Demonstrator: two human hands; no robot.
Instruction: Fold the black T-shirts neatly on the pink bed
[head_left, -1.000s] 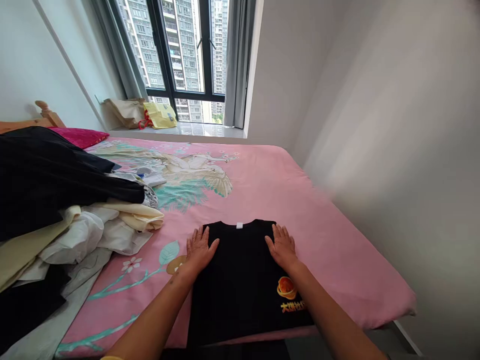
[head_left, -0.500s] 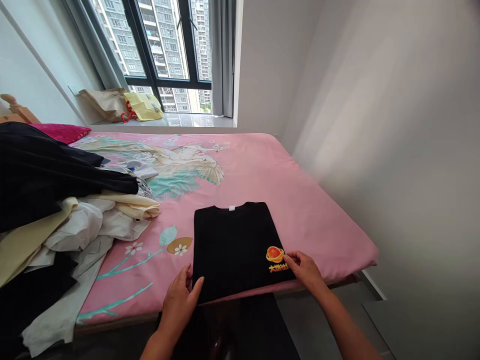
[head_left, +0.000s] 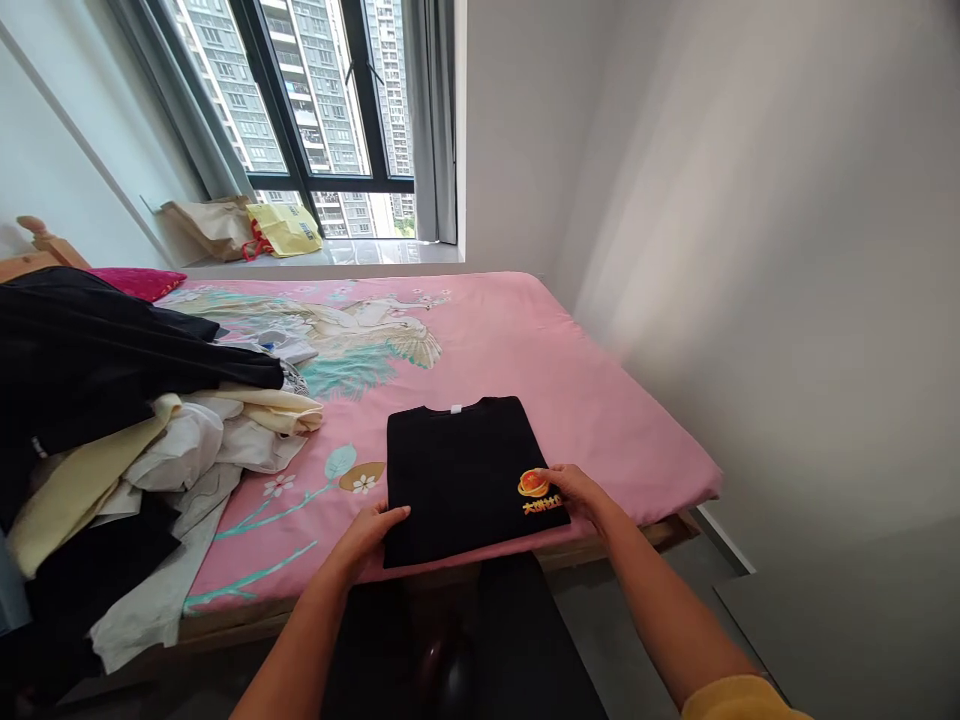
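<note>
A black T-shirt (head_left: 457, 480), folded into a neat rectangle, lies flat near the front edge of the bed. Its collar with a small white label faces away from me, and an orange and yellow print sits at its lower right. My left hand (head_left: 369, 528) pinches the shirt's left edge, thumb on top and fingers mostly hidden at the side. On the opposite edge, my right hand (head_left: 576, 490) grips beside the print, its thumb over the cloth and its other fingers partly out of sight.
Loose clothes (head_left: 187, 440) in black, white and cream are heaped on the bed's left side. A pink floral sheet (head_left: 600, 420) covers the bed. Behind it, paper bags (head_left: 285, 230) rest on the windowsill, and a wall (head_left: 787, 300) rises at the right.
Both hands have moved farther up along the shirt's sides. Thumbs now lie over its edges, where the left hand was only beside it before. The view has shifted slightly.
</note>
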